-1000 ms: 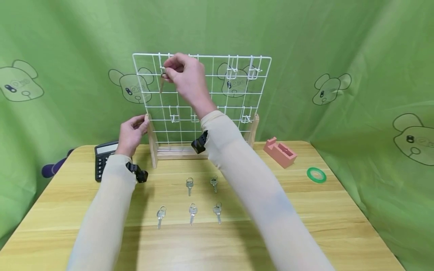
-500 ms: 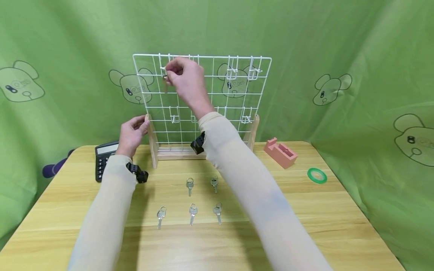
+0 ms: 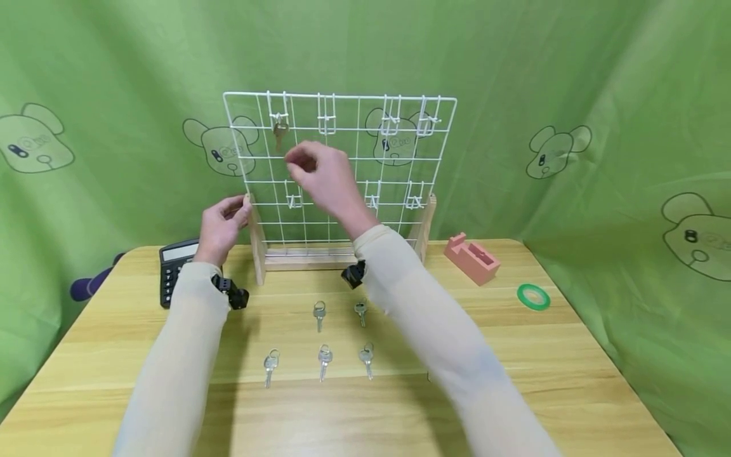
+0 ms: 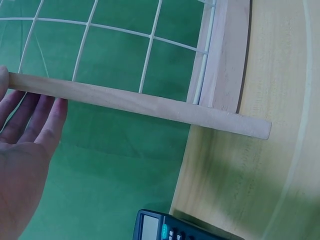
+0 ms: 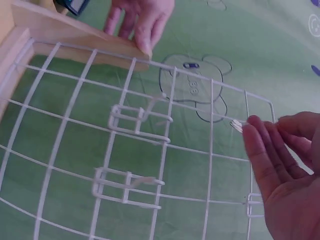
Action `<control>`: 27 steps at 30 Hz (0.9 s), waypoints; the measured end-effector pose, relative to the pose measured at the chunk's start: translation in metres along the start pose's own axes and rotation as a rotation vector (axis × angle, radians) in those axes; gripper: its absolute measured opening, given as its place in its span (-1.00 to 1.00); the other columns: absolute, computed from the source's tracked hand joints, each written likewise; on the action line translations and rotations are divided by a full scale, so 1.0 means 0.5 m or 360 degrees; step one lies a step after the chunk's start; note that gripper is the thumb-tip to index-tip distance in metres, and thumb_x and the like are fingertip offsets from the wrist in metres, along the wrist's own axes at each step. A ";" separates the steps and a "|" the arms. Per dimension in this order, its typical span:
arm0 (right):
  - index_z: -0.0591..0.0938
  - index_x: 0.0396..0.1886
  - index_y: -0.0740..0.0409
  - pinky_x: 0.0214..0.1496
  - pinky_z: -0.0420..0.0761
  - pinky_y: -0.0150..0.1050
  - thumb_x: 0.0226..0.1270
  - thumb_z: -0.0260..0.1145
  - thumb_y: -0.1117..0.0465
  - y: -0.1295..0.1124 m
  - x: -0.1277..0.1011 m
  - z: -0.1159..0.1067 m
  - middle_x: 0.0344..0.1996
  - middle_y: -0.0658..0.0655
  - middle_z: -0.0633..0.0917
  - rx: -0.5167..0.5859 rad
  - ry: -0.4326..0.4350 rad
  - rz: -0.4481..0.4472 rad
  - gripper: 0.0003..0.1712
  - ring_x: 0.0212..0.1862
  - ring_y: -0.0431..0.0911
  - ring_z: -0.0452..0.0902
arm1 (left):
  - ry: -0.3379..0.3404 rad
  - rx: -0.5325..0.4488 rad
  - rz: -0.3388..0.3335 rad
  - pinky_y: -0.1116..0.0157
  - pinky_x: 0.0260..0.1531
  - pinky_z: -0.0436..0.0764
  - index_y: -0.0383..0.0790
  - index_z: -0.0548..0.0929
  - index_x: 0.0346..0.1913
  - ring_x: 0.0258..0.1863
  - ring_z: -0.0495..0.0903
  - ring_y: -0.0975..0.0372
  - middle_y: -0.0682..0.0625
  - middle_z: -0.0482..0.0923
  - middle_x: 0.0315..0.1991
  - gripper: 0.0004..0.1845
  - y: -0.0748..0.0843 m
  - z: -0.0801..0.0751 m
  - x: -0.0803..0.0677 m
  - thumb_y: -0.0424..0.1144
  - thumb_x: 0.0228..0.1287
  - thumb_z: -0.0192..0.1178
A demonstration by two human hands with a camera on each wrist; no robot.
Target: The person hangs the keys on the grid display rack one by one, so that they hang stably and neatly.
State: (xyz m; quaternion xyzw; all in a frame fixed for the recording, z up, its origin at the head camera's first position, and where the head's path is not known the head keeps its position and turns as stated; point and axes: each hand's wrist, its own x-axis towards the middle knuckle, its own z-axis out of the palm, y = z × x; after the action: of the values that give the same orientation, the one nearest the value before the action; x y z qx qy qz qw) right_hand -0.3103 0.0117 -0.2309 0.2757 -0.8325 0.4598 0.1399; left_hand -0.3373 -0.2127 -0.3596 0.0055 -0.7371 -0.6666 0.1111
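Note:
A key hangs from the upper-left hook of a white wire grid rack. My right hand is just below and right of that key, fingers loosely bent, holding nothing. In the right wrist view the hanging key's tip shows past the fingertips. My left hand pinches the top of the rack's left wooden upright. The left wrist view shows its fingers along the wooden upright. Several keys with rings lie in two rows on the table, including one key at the back.
Other white hooks on the grid hold no keys. A black calculator lies left of the rack. On the right are a pink tape dispenser and a green tape roll. A green curtain hangs behind the table.
My right hand has let go of the key, which now hangs on the upper-left hook, and has moved down and slightly right. My left hand keeps its place on the upright.

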 end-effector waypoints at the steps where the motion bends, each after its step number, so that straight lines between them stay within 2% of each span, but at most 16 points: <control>1: 0.66 -0.04 0.24 -0.09 0.60 -0.49 0.40 0.28 0.34 0.004 -0.009 0.000 -0.23 0.04 0.67 0.0003 -0.0029 0.0010 -0.81 -0.18 -0.18 0.55 | 0.0001 0.0000 0.0002 0.37 0.14 0.56 -0.33 0.41 0.35 0.18 0.46 0.05 -0.23 0.45 0.23 -0.51 -0.001 0.000 0.000 -0.24 0.45 0.15; 15: 0.67 -0.08 0.15 -0.07 0.60 -0.42 0.37 0.32 0.30 0.052 -0.107 -0.005 -0.26 -0.07 0.66 -0.0106 -0.0311 -0.0008 -0.84 -0.18 -0.22 0.55 | -0.0001 0.0008 0.0003 0.36 0.16 0.55 -0.30 0.42 0.35 0.19 0.46 0.07 -0.21 0.45 0.24 -0.51 0.002 0.001 -0.002 -0.21 0.45 0.15; 22: 0.67 -0.08 0.15 -0.07 0.61 -0.44 0.38 0.31 0.32 0.078 -0.141 -0.008 -0.23 -0.02 0.67 -0.0156 -0.0419 0.0028 -0.84 -0.17 -0.21 0.56 | -0.0001 0.0005 0.0021 0.36 0.14 0.56 -0.32 0.42 0.35 0.17 0.47 0.07 -0.22 0.46 0.23 -0.51 0.000 0.001 -0.001 -0.22 0.45 0.16; 27: 0.65 -0.03 0.21 0.03 0.62 -0.40 0.35 0.31 0.37 0.114 -0.159 -0.002 -0.13 0.06 0.66 -0.0133 -0.0468 0.0034 -0.78 -0.10 -0.18 0.55 | 0.0013 0.0000 0.0021 0.34 0.14 0.57 -0.34 0.42 0.34 0.17 0.47 0.06 -0.24 0.45 0.24 -0.52 -0.001 0.002 -0.001 -0.25 0.45 0.15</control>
State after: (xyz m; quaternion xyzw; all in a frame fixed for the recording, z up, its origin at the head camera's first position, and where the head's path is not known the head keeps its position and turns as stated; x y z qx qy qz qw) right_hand -0.2795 0.0631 -0.3086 0.3252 -0.8653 0.3807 0.0229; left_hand -0.3373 -0.2115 -0.3603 0.0035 -0.7368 -0.6657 0.1186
